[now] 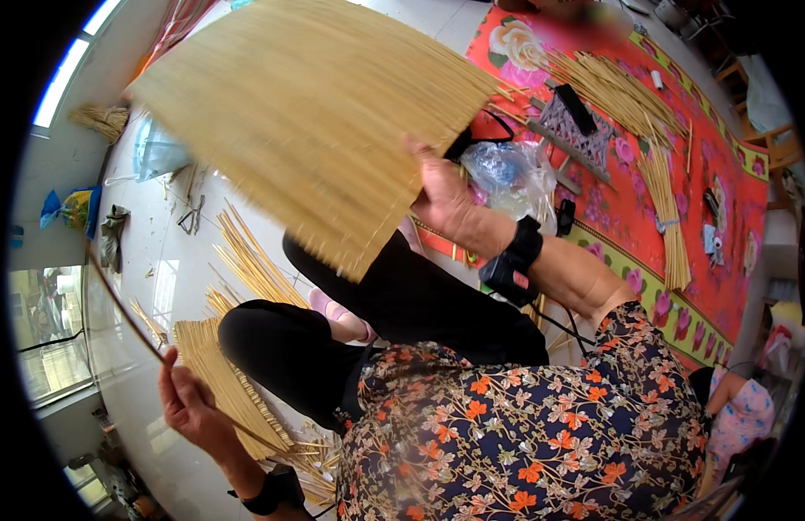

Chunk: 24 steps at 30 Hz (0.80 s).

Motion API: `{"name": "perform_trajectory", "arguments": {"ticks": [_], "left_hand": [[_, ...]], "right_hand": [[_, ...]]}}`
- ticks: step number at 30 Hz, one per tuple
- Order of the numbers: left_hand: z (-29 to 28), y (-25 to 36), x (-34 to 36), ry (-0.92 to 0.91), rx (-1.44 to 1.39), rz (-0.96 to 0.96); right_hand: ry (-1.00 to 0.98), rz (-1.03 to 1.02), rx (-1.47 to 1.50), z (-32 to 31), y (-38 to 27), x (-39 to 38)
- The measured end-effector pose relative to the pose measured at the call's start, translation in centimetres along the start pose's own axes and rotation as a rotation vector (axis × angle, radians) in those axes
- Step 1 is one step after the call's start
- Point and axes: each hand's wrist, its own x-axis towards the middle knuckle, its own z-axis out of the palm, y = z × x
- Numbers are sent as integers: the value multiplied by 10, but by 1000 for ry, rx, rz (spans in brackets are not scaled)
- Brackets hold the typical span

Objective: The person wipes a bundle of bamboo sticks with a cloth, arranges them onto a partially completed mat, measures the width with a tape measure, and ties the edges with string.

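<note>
My right hand (443, 189) grips the near right edge of a woven straw mat (307, 113), held up and tilted in front of me. The mat is yellow-tan, made of stalks laid side by side, with a stitched line near its edge; it looks blurred by motion. Fingers of my left hand (194, 406), low on the left, are closed round a long thin brown stalk (120, 302) that slants up to the left. Beside that hand a second straw mat (213, 369) lies low by my knee, with loose stalks (255, 260) farther off.
A red flowered floor cloth (619, 204) spreads at right, bearing straw bundles (667, 217), a small wooden frame stool (572, 130) and a clear plastic bag (513, 174). At the left stand a window (50, 321) and a blue-yellow bag (76, 211).
</note>
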Motion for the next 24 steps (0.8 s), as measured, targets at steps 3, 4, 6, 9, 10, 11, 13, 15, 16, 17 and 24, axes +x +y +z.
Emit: {"name": "perform_trajectory", "arguments": {"ticks": [3,4,6,9,10,11,13,15,16,17,24], "left_hand": [[11,34,-10,91,112,-3],[15,40,-13,68,134,-7],[19,26,-20,-13,173,40],[30,-1,-38,-144,331,0],[30,-21,-42,-165,450,61],[33,-36,-44,-189,566,120],[39,-41,-58,-176,557,25],[42,-43,-65,-157,600,88],[43,-39,-66,-174,655,136],[42,-37,-68,-185,714,182],[46,-41,-66,-116,711,134]], "right_hand": [[-16,-15,-187,33,32,-61],[-92,-59,-241,30,47,-75],[-223,-103,-446,19,76,-100],[-338,149,-431,26,83,-118],[-396,171,-513,28,86,-117],[-451,193,-595,31,90,-115],[-542,262,-786,35,89,-110],[-624,365,-1007,43,71,-99],[-571,559,-898,41,60,-91],[-539,550,-773,32,54,-82],[-26,-91,-1512,-184,39,84]]}}
